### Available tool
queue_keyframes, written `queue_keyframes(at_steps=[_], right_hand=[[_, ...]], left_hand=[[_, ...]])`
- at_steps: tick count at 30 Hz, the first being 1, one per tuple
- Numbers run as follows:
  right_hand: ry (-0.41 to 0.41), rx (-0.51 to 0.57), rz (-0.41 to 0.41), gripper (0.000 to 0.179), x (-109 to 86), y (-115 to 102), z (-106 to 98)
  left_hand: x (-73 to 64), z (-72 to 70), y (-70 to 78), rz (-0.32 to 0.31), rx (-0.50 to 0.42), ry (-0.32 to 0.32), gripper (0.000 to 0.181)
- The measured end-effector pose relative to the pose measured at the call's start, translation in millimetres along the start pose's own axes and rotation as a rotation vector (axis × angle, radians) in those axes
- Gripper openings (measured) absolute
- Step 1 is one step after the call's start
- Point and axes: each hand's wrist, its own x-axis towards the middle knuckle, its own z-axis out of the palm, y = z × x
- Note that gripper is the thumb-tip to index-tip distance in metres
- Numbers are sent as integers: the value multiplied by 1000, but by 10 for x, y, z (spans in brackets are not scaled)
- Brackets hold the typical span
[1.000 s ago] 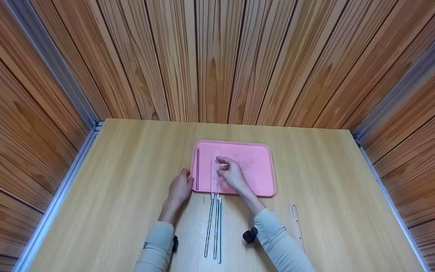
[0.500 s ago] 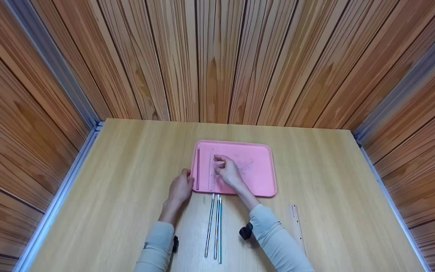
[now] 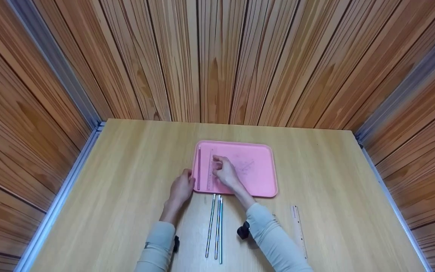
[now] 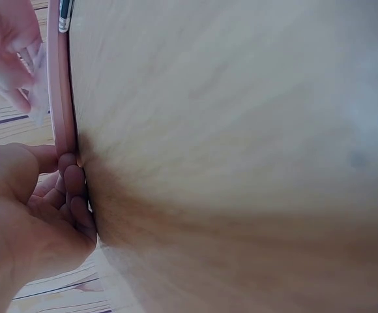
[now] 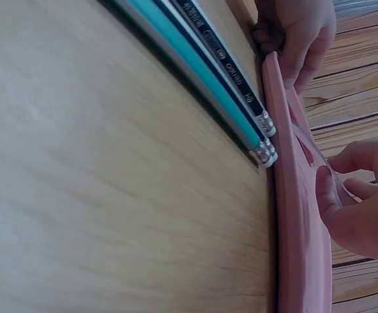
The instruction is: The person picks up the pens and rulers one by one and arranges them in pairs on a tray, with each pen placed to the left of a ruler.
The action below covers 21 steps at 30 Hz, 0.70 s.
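Observation:
My left hand (image 3: 182,187) grips the left rim of a pink tray (image 3: 259,185), its thumb and curled fingers at the edge (image 4: 62,117) in the left wrist view. My right hand (image 3: 226,174) is over the tray and pinches a clear ruler (image 3: 210,181) between thumb and fingers. That ruler stands lengthwise in the left part of the tray; the right wrist view shows it tilted, with the hand (image 5: 365,202) at its side. Left of it, along the tray's side, lies a dark reddish pencil (image 3: 199,170).
Three pencils, two dark striped ones (image 3: 210,226) (image 3: 217,234) and a teal one (image 3: 221,238), lie on the table with their eraser ends by the tray's front edge. Another ruler (image 3: 299,230) lies to the right, partly behind the right sleeve (image 3: 274,234). Wooden panels (image 3: 225,75) rise behind the table.
My right hand has moved slightly left with the clear ruler, whose near end has come from over the tray's front rim to inside the tray. My left hand stays at the rim.

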Motion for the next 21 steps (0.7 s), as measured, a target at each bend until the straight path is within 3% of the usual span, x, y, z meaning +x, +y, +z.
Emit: queue_keyframes(at_steps=[8,15,21], right_hand=[[1,-156,-93,60,1,79,52],[-13,-163,-103,57,-20,102,59],[-54,-230,-74,58,-56,85,73]], left_hand=[[-22,16,-8,0,6,19,29],[-18,28,24,-47,-6,-2,31],[-14,27,28,-30,-2,1,30]])
